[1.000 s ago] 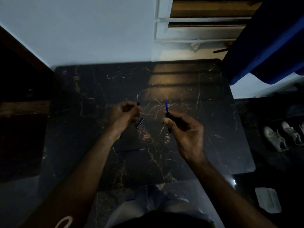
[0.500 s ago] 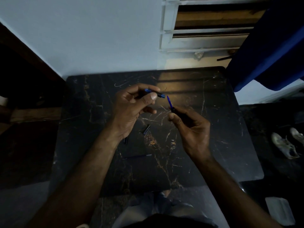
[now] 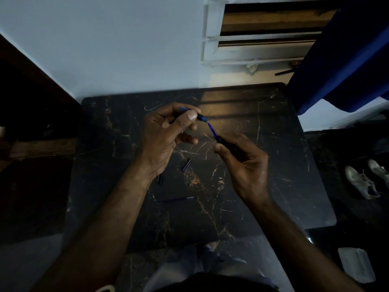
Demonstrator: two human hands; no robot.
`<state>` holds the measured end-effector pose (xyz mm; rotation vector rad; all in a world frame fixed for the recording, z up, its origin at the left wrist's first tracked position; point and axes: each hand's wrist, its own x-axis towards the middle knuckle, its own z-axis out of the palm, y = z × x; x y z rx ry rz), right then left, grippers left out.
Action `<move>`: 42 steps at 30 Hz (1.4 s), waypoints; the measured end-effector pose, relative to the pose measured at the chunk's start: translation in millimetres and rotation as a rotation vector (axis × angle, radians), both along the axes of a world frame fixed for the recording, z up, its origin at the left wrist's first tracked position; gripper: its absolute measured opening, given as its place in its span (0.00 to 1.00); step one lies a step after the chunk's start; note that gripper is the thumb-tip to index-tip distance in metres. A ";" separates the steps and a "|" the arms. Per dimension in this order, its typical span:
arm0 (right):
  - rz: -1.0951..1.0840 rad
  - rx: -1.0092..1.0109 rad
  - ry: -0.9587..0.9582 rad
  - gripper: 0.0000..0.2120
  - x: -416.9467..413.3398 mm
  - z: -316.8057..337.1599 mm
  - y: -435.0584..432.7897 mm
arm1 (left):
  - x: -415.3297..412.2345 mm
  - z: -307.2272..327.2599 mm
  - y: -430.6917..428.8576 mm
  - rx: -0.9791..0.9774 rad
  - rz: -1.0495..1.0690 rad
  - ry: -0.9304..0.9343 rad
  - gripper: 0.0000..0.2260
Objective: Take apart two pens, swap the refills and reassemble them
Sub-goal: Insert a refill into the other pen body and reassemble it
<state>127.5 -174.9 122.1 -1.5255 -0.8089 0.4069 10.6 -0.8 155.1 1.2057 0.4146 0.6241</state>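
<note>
Left hand [image 3: 166, 133] pinches a blue pen barrel [image 3: 190, 113] above the dark marble table [image 3: 273, 165], right hand [image 3: 244, 163] grips a dark pen section with the thin blue refill [image 3: 212, 129] poking out toward it. The refill looks featherlight and bendy, so I'd hold near its base.

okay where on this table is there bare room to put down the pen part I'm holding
Free: the table's right side, between the right hand and the right edge, and the far strip by the wall. Crowded: the middle under the left hand, where two small caps and a loose refill lie.
</note>
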 end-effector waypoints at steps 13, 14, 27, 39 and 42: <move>-0.044 -0.065 -0.273 0.12 4.7 -4.7 0.8 | -3.3 5.3 -1.4 0.459 0.001 0.151 0.04; -0.050 -0.071 -0.288 0.12 5.2 -4.5 2.0 | -2.1 5.2 -2.2 0.471 -0.003 0.151 0.04; -0.126 0.027 -0.191 0.10 3.7 18.2 21.3 | 23.4 3.2 -15.6 0.369 0.139 0.131 0.07; 0.086 0.015 0.093 0.03 12.2 20.9 24.9 | 26.7 -10.9 -23.1 0.299 0.146 0.026 0.02; 0.167 0.014 0.378 0.09 19.5 18.8 22.8 | 27.1 -14.6 -17.3 0.373 0.060 0.040 0.06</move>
